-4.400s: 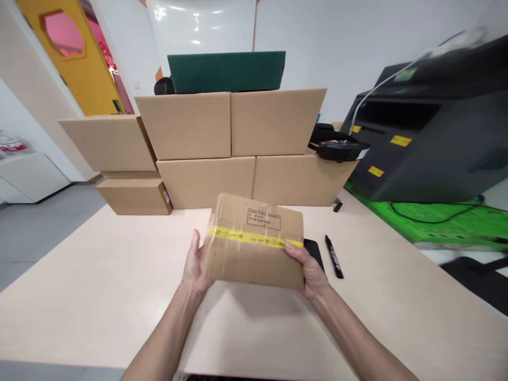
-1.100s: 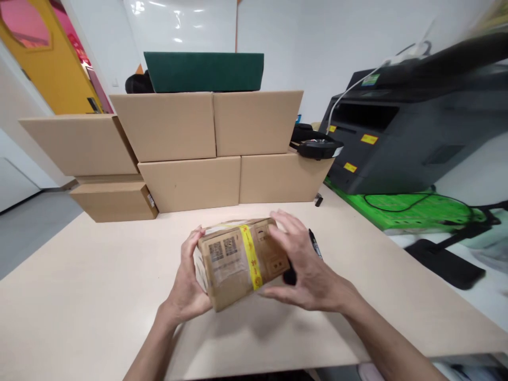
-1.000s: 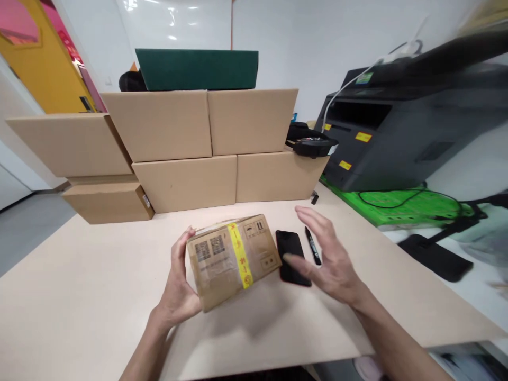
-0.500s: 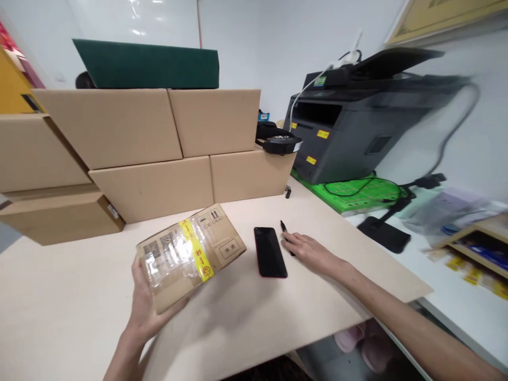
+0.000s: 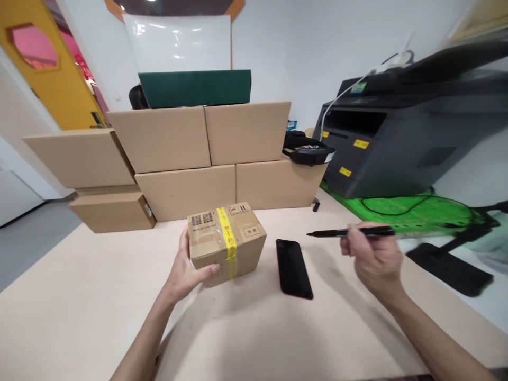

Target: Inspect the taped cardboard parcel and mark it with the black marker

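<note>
Far left, a yellow door (image 5: 59, 79) with a pink hexagonal window stood against the white wall. On the pale table (image 5: 79, 296), a wall of plain cardboard cartons (image 5: 198, 159) ran across the back: a stack of two at the left, then two rows of two. A dark green box (image 5: 194, 87) sat on top of them, before a glossy whiteboard (image 5: 178, 42).

Left of centre, the left hand (image 5: 186, 267) held a small taped parcel (image 5: 226, 241) by its left end, thumb up behind the upper edge, fingers curled under and across the near face, pressing it. The parcel sat near the table's middle, in front of the cartons; whether its base touched the table was unclear. Yellow printed tape (image 5: 225, 238) ran over its top and down the near face. Code labels lay under clear tape at the left of the top, with printed handling symbols at the right.

Just right of the parcel, apart from it, a black phone (image 5: 293, 267) lay flat, face down or screen dark.

Further right, the right hand (image 5: 373, 259) was raised above the table, fingers closed around a black marker (image 5: 349, 232) held level, tip pointing left toward the parcel.

Behind, a black tape dispenser (image 5: 307, 151) rested on the rightmost carton. A dark printer (image 5: 408, 143) stood on a green mat (image 5: 416, 217) at far right.
</note>
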The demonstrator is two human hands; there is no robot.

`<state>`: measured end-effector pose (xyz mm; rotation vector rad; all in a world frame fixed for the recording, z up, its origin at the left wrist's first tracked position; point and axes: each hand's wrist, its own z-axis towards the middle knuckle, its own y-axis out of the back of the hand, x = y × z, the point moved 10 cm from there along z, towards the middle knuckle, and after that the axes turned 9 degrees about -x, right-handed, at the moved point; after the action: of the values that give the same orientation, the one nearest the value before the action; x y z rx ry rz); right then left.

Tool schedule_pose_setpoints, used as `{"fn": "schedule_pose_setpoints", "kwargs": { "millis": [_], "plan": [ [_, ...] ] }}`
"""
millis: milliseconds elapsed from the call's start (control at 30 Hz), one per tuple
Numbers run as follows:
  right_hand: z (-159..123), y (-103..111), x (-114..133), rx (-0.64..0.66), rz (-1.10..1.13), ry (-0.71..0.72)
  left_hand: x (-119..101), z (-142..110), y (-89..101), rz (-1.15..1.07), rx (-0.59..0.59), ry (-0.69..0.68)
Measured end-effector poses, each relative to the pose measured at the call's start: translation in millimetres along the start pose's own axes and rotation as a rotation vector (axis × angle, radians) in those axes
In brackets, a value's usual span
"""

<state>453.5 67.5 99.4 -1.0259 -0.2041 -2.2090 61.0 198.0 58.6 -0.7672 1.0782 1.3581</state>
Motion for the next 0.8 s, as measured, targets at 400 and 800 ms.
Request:
{"fn": "schedule_pose_setpoints", "kwargs": {
  "millis": [400, 800],
  "plan": [
    [-34, -80, 111, 0.354, 0.464, -0.139, -27, -21, -9.6, 0.049, 0.002, -0.264],
    [-73, -100, 110, 0.429, 0.323, -0.119, -8, -18, -2.7, -0.014, -0.215, 0.025]
  ]
}}
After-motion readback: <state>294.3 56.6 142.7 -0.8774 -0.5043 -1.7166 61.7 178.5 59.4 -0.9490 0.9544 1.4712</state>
